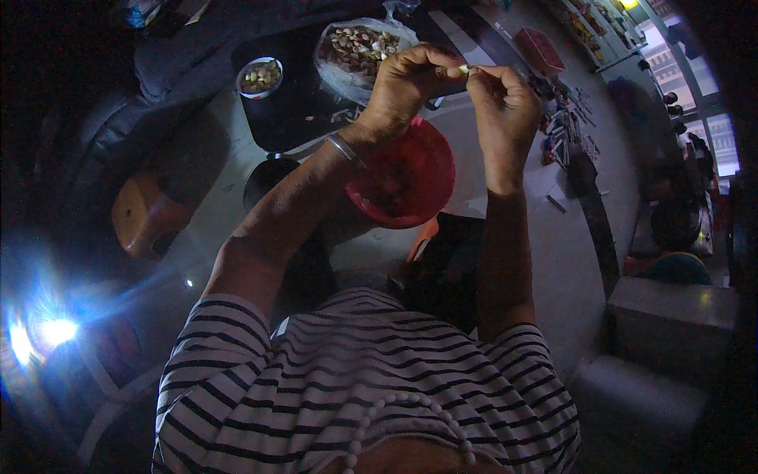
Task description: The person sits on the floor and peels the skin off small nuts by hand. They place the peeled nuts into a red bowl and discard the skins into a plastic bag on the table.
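My left hand (405, 83) and my right hand (505, 101) meet at the fingertips, high in front of me. Between them is a small pale piece (463, 69), perhaps a garlic clove or a nut. My left fingers pinch it; the right fingertips touch its end, and whether they grip it is hard to tell. Beyond my left hand lies a clear plastic bag (339, 76) full of small brownish pieces. A small white-rimmed bowl (260, 95) with pale pieces stands left of the bag. Below the hands is a red plastic bowl (417, 172), its inside dark.
The bag and small bowl rest on a black tabletop (278, 121). An orange plastic stool (139, 216) stands on the floor at left. Many thin sticks (565, 121) lie scattered at right, near a red basket (538, 52). A bright lamp (59, 332) glares at lower left.
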### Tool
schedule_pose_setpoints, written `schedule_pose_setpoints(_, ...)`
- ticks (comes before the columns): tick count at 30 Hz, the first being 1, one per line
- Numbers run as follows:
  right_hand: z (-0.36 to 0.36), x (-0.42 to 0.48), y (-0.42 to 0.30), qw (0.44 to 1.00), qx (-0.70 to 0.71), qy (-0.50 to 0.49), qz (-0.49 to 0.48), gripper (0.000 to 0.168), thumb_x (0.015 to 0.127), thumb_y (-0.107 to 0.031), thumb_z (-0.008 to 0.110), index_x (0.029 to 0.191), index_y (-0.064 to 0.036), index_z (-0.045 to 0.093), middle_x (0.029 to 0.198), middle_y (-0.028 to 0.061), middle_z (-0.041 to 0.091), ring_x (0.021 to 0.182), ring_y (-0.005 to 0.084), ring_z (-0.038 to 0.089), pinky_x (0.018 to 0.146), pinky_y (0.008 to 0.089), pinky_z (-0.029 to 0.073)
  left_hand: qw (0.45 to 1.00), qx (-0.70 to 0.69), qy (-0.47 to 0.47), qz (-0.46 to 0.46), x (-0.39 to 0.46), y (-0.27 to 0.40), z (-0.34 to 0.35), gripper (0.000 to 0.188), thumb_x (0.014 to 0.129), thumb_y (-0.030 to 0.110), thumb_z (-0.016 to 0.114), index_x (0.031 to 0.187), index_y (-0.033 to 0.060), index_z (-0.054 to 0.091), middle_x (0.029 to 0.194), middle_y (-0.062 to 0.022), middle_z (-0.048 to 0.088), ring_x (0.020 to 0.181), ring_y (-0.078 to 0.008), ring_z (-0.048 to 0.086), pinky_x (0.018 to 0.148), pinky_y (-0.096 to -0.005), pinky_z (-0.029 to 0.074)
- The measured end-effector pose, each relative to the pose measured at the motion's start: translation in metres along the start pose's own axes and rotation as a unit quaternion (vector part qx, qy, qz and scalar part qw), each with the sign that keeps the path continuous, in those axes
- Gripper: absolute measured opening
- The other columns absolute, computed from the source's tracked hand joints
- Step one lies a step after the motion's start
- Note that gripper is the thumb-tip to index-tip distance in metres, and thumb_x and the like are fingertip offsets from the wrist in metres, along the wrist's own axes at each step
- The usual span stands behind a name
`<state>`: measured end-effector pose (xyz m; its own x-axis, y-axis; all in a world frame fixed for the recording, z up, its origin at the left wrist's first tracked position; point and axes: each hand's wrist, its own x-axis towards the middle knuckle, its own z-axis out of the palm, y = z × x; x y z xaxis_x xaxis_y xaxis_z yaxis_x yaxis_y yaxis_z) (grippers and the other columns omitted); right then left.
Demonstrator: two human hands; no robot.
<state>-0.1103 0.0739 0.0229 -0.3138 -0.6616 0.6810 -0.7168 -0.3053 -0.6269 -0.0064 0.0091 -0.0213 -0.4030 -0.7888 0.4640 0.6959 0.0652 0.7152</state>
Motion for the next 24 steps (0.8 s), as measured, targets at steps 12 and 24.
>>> schedule_pose_setpoints(12, -0.002, 0.002, -0.006, 0.999, -0.035, 0.011, 0.023, 0.013, 0.070, -0.012, 0.064, 0.076, -0.004, 0.056, 0.069, 0.0045, 0.057, 0.062, 0.0142, 0.054, 0.056, 0.0244, 0.043, 0.991, -0.105, 0.022, -0.075, 0.000, 0.005, 0.005, 0.010, 0.079, 0.002, 0.055, 0.089, 0.0010, 0.056, 0.087, -0.0079, 0.059, 0.082, -0.0169, 0.058, 0.079, -0.0320, 0.048)
schedule_pose_setpoints(24, -0.006, 0.001, -0.005, 0.984, 0.146, -0.050, 0.093, 0.013, 0.074, -0.011, 0.058, 0.079, 0.001, 0.059, 0.071, 0.0048, 0.060, 0.063, 0.0089, 0.053, 0.057, 0.0219, 0.041, 0.996, -0.057, 0.009, -0.069, 0.000, -0.002, 0.001, 0.010, 0.078, 0.001, 0.055, 0.087, 0.0013, 0.059, 0.088, -0.0083, 0.060, 0.083, -0.0169, 0.058, 0.080, -0.0303, 0.048)
